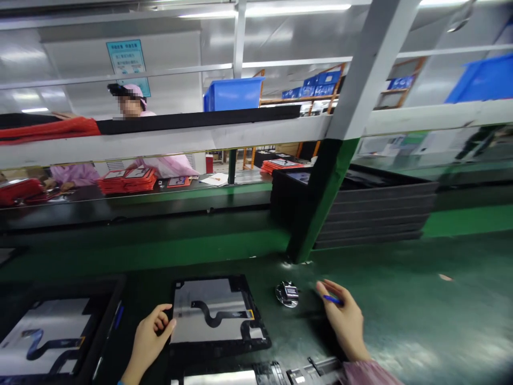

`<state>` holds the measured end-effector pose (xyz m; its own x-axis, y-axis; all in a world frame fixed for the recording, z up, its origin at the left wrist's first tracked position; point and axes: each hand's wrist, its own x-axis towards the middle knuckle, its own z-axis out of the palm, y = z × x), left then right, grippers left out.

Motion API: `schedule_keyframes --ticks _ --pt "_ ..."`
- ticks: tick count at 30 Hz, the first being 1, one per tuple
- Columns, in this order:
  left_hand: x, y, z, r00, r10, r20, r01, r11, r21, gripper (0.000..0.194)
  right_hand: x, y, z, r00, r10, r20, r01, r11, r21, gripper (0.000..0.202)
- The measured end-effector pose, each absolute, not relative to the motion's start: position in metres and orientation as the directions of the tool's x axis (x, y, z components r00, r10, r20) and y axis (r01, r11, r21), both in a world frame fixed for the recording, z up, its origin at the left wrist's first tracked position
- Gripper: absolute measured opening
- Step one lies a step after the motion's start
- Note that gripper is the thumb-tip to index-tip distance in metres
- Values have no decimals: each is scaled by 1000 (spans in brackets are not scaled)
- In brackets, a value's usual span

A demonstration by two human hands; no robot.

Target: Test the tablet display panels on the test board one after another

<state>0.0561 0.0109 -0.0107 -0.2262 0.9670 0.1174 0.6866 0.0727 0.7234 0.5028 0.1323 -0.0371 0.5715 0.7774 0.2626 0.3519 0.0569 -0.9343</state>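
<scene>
A black-framed flat panel with a grey back and a black flex cable lies on the green bench in front of me. My left hand rests on its left edge, thumb on the frame. To the panel's right, my right hand holds a thin blue pen-like tool between its fingers. A small round metal part sits between the panel and my right hand.
A black tray with another panel sits at the left. A stack of black trays stands behind a green-and-white post. Across the conveyor a person in pink works beside red stacks. Blue bins sit on upper shelves.
</scene>
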Motion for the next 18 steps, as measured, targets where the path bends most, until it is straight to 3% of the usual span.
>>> schedule_keyframes --ticks 6,14,18 --pt "60 5 -7 -148 979 138 715 9 699 31 502 127 -36 585 781 219 297 45 -954 69" --pt "64 -7 1 -119 983 139 694 -18 720 39 499 106 -18 638 723 264 375 8 -927 45" --pt "63 -11 2 -160 980 116 695 28 719 47 506 108 -16 678 664 316 461 -49 -886 58"
